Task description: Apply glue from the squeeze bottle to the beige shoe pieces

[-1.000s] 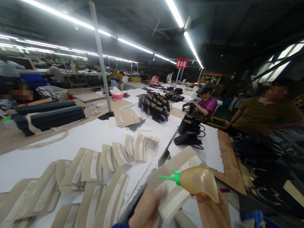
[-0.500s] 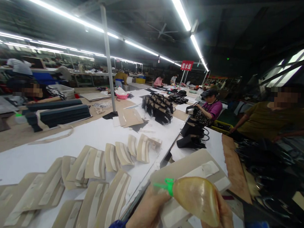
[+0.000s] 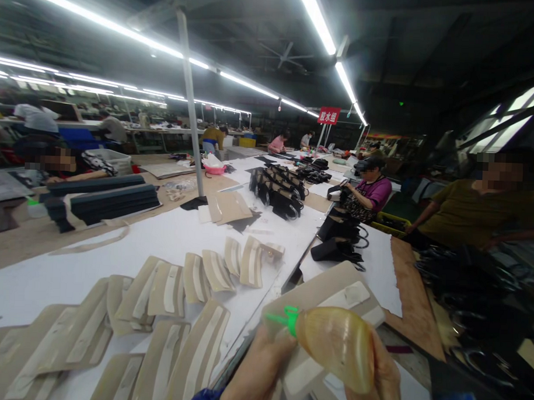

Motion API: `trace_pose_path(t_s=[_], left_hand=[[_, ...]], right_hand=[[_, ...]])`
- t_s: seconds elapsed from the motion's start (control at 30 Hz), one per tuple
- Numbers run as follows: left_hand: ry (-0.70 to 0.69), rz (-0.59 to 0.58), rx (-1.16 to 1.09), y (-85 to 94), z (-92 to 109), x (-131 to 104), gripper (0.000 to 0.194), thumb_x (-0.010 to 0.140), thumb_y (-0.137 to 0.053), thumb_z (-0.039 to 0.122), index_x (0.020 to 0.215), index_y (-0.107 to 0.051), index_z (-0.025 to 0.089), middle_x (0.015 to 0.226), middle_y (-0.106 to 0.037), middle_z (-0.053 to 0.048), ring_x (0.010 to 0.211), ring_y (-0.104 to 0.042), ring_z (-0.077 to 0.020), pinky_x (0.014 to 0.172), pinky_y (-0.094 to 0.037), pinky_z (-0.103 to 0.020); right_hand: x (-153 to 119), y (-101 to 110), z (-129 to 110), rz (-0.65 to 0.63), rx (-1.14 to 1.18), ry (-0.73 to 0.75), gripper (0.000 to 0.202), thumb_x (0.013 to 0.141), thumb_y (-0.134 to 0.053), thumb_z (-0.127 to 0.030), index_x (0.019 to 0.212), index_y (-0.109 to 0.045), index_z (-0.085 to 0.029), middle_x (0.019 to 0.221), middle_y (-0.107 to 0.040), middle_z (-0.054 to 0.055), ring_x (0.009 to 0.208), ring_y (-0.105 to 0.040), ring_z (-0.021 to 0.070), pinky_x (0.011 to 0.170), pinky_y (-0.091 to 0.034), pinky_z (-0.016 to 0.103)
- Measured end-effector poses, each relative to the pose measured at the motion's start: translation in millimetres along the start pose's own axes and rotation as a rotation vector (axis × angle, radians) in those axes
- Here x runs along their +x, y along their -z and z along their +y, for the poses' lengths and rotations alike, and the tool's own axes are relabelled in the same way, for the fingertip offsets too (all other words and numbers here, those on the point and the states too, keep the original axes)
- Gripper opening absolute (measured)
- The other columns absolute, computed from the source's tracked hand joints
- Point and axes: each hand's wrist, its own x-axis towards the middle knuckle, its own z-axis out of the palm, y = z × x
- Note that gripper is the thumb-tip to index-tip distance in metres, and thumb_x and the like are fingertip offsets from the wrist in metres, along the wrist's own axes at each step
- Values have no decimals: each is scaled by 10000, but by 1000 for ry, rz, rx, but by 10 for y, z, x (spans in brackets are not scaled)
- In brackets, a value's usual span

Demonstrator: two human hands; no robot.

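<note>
1. Right hand [image 3: 377, 382] is wrapped around a translucent amber squeeze bottle with a green nozzle [image 3: 336, 348], palm under the bulb and fingers closed round its far side; the bottle sits low in view, just in front of the beige panel.
2. That bottle looks soft-walled and light; it should give under pressure, so the grip belongs on the fat belly, where it is now, and not on the thin green tip; the glossy skin suggests it could be slick.
3. Left hand [image 3: 261, 369] is closed on the near edge of a flat beige fabric panel with white strips [image 3: 329, 287], thumb on top; the fingers beneath are hidden, so how tightly they clamp I cannot tell.
4. The panel looks thin and light, yet stiff enough to hold flat when gripped at one end; it slants up and away from the bottle, hanging above the gap between two stretches of white work surface [image 3: 169, 237].
5. Pose: both forearms rise from the bottom edge; a blue sleeve shows at the left wrist; the nozzle points left across the panel's near end, very close to it; contact I cannot confirm.
6. Left of the bottle, rows of similar beige pieces with white strips [image 3: 167, 290] lie overlapped on the surface; beyond the bottle, black bags [image 3: 335, 249] sit near a seated person in a purple top [image 3: 372, 192].
</note>
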Motion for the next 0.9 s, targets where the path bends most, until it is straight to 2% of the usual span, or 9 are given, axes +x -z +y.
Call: trace_pose_path(t_s=[0.07, 0.2, 0.33, 0.37, 0.5, 0.57, 0.7, 0.83, 0.9], left_hand=[[-21, -5, -11, 41, -28, 14, 707, 767, -768, 180, 1422, -504, 188, 1115, -751, -90, 1080, -677, -288, 949, -511, -352], [-31, 47, -2, 59, -29, 25, 658, 770, -777, 217, 1385, -550, 170, 1066, -760, -95, 1091, -670, -304, 951, -510, -362], [-69, 21, -14, -7, 14, 13, 613, 759, -790, 214, 1341, -601, 177, 1081, -762, -98, 1132, -651, -311, 987, -492, -375], [-72, 32, -20, -11, 14, 6, 620, 746, -807, 230, 1332, -610, 183, 1083, -763, -96, 1139, -647, -310, 985, -493, -369], [-24, 164, -40, 28, -22, -15, 677, 689, -857, 287, 1315, -621, 180, 1067, -767, -96, 1125, -655, -312, 985, -496, -370], [-19, 162, -26, 34, -24, -17, 629, 708, -841, 281, 1293, -638, 170, 1072, -766, -98, 1124, -656, -313, 1001, -486, -377], [-86, 98, 31, 13, 14, -25, 587, 721, -833, 252, 1276, -658, 178, 1075, -765, -88, 1160, -635, -321, 1019, -474, -378], [-70, 164, -15, 67, 7, -32, 668, 720, -845, 326, 1332, -614, 187, 1121, -753, -104, 1130, -653, -323, 1000, -490, -388], [-76, 169, -2, 124, -24, -18, 656, 720, -846, 333, 1320, -620, 192, 1137, -749, -104, 1136, -649, -318, 981, -499, -378]], right_hand=[[38, -9, 49, 21, 4, -16, 365, 725, -770, -529, 813, -643, -199, 640, -589, 9, 541, -503, 161, 483, -434, 257], [63, -38, 108, 140, 42, -49, 381, 680, -806, -511, 842, -663, -198, 691, -630, 25, 599, -555, 191, 526, -471, 282], [41, -105, 66, 75, 99, -139, 396, 628, -839, -495, 832, -672, -201, 749, -659, 45, 643, -576, 216, 576, -498, 317], [36, -125, 42, 92, 88, -129, 404, 627, -840, -488, 853, -672, -198, 764, -661, 46, 653, -578, 217, 585, -496, 315], [-4, -182, -42, 291, -89, 4, 388, 701, -799, -466, 942, -650, -202, 795, -645, 22, 697, -567, 194, 633, -469, 277], [-44, -194, -48, 273, -118, -3, 363, 737, -765, -502, 930, -649, -217, 763, -638, 17, 667, -560, 195, 604, -464, 281], [-103, -211, -33, 175, -31, -84, 374, 790, -679, -602, 903, -657, -245, 767, -664, 40, 651, -589, 238, 581, -492, 332], [-143, -229, -101, 281, -100, -21, 385, 759, -746, -551, 916, -621, -223, 752, -618, 2, 670, -549, 193, 603, -463, 279], [-184, -253, -134, 313, -94, -82, 371, 775, -738, -541, 915, -609, -223, 731, -597, -5, 671, -539, 186, 605, -454, 268]])
